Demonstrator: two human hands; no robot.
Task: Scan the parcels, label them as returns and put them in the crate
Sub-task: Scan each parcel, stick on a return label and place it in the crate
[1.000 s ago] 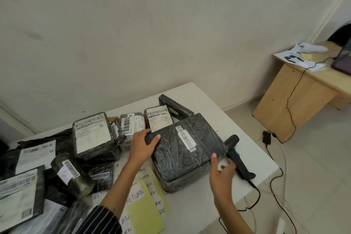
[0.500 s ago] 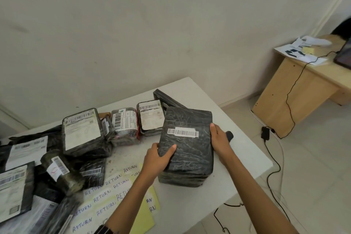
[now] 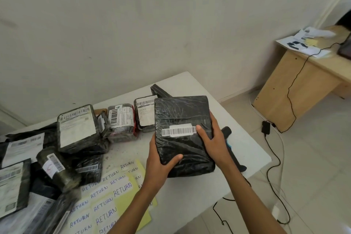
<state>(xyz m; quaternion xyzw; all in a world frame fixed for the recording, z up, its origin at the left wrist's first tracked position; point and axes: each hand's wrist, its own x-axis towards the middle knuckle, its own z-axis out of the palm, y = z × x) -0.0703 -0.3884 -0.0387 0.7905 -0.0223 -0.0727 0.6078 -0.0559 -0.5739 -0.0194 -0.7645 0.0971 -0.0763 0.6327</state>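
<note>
A large black plastic-wrapped parcel (image 3: 182,119) with a white barcode strip (image 3: 178,131) is tilted up off the white table (image 3: 245,150), held between both hands. My left hand (image 3: 159,161) grips its lower left corner. My right hand (image 3: 212,138) clasps its right edge, thumb beside the barcode. The black handheld scanner (image 3: 227,131) lies on the table behind my right hand, mostly hidden. Sheets of handwritten RETURN labels (image 3: 106,195) lie on the table at the front. No crate is in view.
Several black wrapped parcels (image 3: 77,129) with white shipping labels crowd the table's left and back. The scanner's black cable (image 3: 273,176) hangs to the tiled floor on the right. A wooden desk (image 3: 296,85) with papers stands at the far right.
My right hand let go of the scanner, which now lies on the table, and took the parcel's right edge. Both hands turned the parcel and tipped it upright, barcode now level.
</note>
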